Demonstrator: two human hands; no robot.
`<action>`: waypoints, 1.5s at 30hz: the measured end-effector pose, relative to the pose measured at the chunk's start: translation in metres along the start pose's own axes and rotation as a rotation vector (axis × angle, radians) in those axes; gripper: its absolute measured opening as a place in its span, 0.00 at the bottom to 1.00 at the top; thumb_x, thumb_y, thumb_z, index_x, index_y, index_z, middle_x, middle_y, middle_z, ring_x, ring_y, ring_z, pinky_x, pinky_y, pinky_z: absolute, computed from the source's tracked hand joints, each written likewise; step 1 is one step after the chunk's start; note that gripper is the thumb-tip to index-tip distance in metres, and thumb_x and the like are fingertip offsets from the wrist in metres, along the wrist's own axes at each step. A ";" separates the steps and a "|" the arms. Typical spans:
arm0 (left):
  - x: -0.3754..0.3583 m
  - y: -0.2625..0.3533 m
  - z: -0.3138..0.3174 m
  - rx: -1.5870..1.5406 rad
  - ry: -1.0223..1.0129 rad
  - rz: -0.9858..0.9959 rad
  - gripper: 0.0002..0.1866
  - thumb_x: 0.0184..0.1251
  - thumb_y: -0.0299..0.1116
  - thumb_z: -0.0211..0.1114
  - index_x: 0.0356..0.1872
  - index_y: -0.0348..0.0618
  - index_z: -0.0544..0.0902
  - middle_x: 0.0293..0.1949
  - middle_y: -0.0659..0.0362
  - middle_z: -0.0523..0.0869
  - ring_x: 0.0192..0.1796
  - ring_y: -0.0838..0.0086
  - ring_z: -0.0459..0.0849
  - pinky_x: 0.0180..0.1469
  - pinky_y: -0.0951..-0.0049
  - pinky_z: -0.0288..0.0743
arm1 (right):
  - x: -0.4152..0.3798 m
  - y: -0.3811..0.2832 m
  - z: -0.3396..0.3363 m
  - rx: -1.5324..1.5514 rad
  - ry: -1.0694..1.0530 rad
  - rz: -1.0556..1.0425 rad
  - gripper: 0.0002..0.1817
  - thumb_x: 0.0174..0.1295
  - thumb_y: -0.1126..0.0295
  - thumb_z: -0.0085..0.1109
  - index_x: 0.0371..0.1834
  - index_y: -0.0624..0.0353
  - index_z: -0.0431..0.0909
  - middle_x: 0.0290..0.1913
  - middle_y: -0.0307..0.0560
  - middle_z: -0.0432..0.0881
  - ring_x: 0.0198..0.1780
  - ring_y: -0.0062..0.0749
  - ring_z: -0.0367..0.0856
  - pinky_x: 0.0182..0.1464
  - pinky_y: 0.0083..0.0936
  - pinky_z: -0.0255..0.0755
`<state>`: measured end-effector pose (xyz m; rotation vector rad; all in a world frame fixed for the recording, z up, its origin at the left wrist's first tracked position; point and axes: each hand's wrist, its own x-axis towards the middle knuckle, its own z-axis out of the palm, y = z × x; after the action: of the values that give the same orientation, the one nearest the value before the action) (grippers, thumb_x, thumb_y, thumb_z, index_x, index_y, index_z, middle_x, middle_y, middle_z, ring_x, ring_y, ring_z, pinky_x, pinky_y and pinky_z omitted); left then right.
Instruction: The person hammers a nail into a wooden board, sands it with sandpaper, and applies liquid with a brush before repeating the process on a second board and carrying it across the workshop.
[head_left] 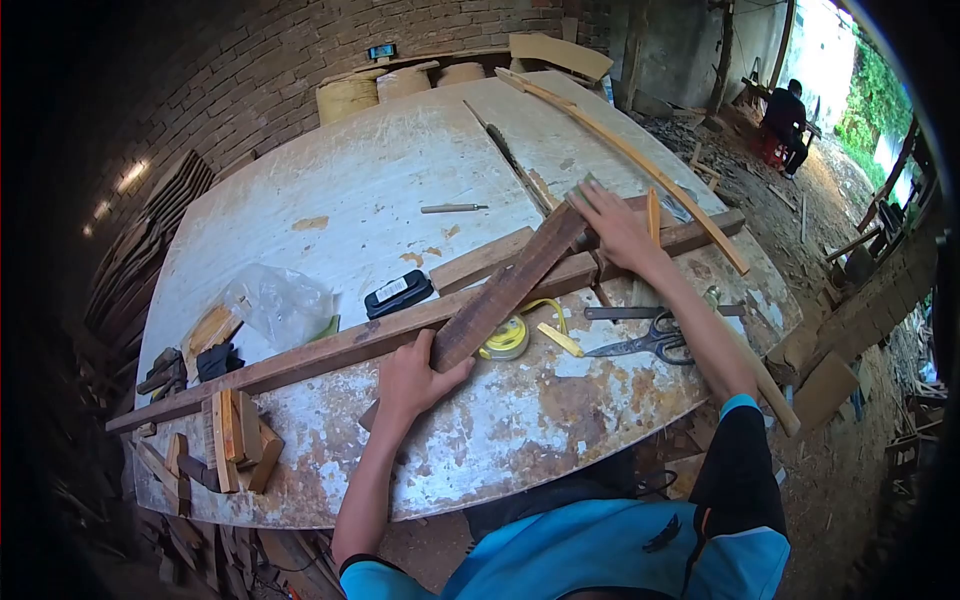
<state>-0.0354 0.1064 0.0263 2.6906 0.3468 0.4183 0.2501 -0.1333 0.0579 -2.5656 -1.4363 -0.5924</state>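
Note:
A dark brown wooden board [520, 285] lies slantwise across a long wooden beam [320, 350] on the worktable. My left hand [408, 378] is closed around the board's near end, thumb and fingers on opposite sides. At the far end, my right hand [615, 232] is closed over the board, its fingers pressed along the top. A small greenish piece [583, 188] shows at those fingertips; what it is I cannot make out. Just under the board sit a yellow tape measure [505, 338] and a yellow stub [560, 340]. Scissors [650, 342] lie right of them.
On the worktable [380, 190] are a black case [398, 294], a clear plastic bag [280, 305], a thin chisel-like tool [453, 208] and stacked wood blocks [235, 440]. A long narrow strip [640, 165] runs along the right. Another person [785, 125] sits in the background.

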 end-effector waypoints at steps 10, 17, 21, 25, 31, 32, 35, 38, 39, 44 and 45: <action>0.000 0.003 -0.001 0.041 0.025 0.005 0.35 0.46 0.61 0.66 0.42 0.37 0.80 0.24 0.44 0.84 0.29 0.51 0.85 0.32 0.56 0.78 | 0.006 -0.007 0.016 0.225 0.080 -0.007 0.35 0.51 0.89 0.41 0.68 0.62 0.61 0.72 0.55 0.59 0.73 0.42 0.56 0.75 0.35 0.49; 0.000 0.003 0.001 0.045 0.039 0.000 0.34 0.46 0.61 0.66 0.40 0.36 0.80 0.25 0.43 0.84 0.29 0.50 0.85 0.32 0.56 0.78 | 0.009 0.030 0.022 0.340 0.041 -0.161 0.40 0.48 0.90 0.40 0.71 0.58 0.57 0.73 0.52 0.57 0.74 0.42 0.55 0.75 0.36 0.47; 0.001 0.005 0.000 0.044 0.048 0.005 0.35 0.46 0.63 0.66 0.39 0.36 0.79 0.26 0.43 0.84 0.29 0.50 0.84 0.32 0.56 0.77 | -0.008 -0.034 0.000 0.253 -0.049 -0.339 0.39 0.48 0.90 0.41 0.69 0.58 0.61 0.71 0.51 0.61 0.72 0.48 0.57 0.73 0.37 0.52; 0.000 0.004 0.004 0.033 0.068 0.008 0.35 0.45 0.61 0.67 0.40 0.35 0.80 0.26 0.43 0.84 0.29 0.50 0.84 0.33 0.57 0.78 | 0.011 -0.010 0.022 0.233 -0.001 0.031 0.38 0.47 0.89 0.44 0.68 0.58 0.62 0.72 0.52 0.60 0.72 0.52 0.57 0.72 0.40 0.55; -0.003 0.006 0.003 0.023 0.100 0.040 0.35 0.45 0.61 0.68 0.41 0.36 0.79 0.26 0.43 0.83 0.30 0.50 0.84 0.33 0.56 0.77 | 0.019 -0.006 0.008 0.343 -0.012 -0.068 0.29 0.52 0.84 0.47 0.61 0.59 0.68 0.63 0.58 0.70 0.65 0.55 0.66 0.68 0.42 0.59; -0.005 0.005 0.004 0.038 0.094 0.033 0.35 0.45 0.61 0.68 0.41 0.36 0.80 0.26 0.43 0.83 0.30 0.50 0.84 0.32 0.56 0.77 | 0.019 0.001 0.025 0.242 0.087 0.000 0.27 0.53 0.81 0.47 0.61 0.59 0.69 0.62 0.57 0.71 0.64 0.54 0.67 0.68 0.41 0.59; -0.001 0.005 0.002 0.056 0.113 0.062 0.36 0.46 0.62 0.68 0.41 0.35 0.79 0.28 0.43 0.84 0.30 0.51 0.84 0.32 0.57 0.77 | 0.018 -0.040 -0.002 0.290 -0.079 -0.174 0.27 0.53 0.79 0.48 0.60 0.59 0.69 0.61 0.58 0.71 0.62 0.56 0.68 0.67 0.40 0.60; 0.000 0.002 0.005 0.067 0.180 0.128 0.35 0.49 0.61 0.67 0.42 0.35 0.79 0.30 0.44 0.84 0.29 0.51 0.84 0.31 0.57 0.77 | 0.025 -0.013 0.015 0.249 0.050 -0.186 0.34 0.51 0.83 0.47 0.66 0.55 0.64 0.69 0.52 0.63 0.69 0.56 0.60 0.69 0.43 0.55; -0.002 -0.001 0.007 0.106 0.218 0.157 0.34 0.50 0.61 0.67 0.43 0.36 0.79 0.31 0.45 0.84 0.29 0.52 0.84 0.30 0.57 0.77 | 0.025 -0.008 0.015 0.288 0.028 -0.060 0.36 0.50 0.85 0.47 0.68 0.53 0.61 0.71 0.50 0.60 0.71 0.56 0.57 0.71 0.43 0.53; -0.009 0.007 0.005 0.382 0.442 0.226 0.28 0.49 0.52 0.72 0.40 0.39 0.79 0.24 0.58 0.80 0.24 0.65 0.82 0.26 0.65 0.76 | 0.035 -0.007 -0.002 0.050 0.155 -0.040 0.41 0.51 0.84 0.43 0.73 0.51 0.53 0.74 0.48 0.53 0.74 0.53 0.49 0.72 0.51 0.46; -0.009 0.006 0.004 0.395 0.454 0.227 0.27 0.47 0.51 0.73 0.39 0.39 0.79 0.24 0.58 0.81 0.24 0.64 0.83 0.26 0.66 0.76 | 0.038 -0.005 -0.003 0.042 0.173 -0.026 0.39 0.52 0.83 0.44 0.72 0.52 0.54 0.74 0.49 0.54 0.74 0.51 0.50 0.72 0.50 0.46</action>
<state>-0.0411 0.0969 0.0228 3.0077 0.2696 1.1450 0.2626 -0.1013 0.0753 -2.4005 -1.4109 -0.7584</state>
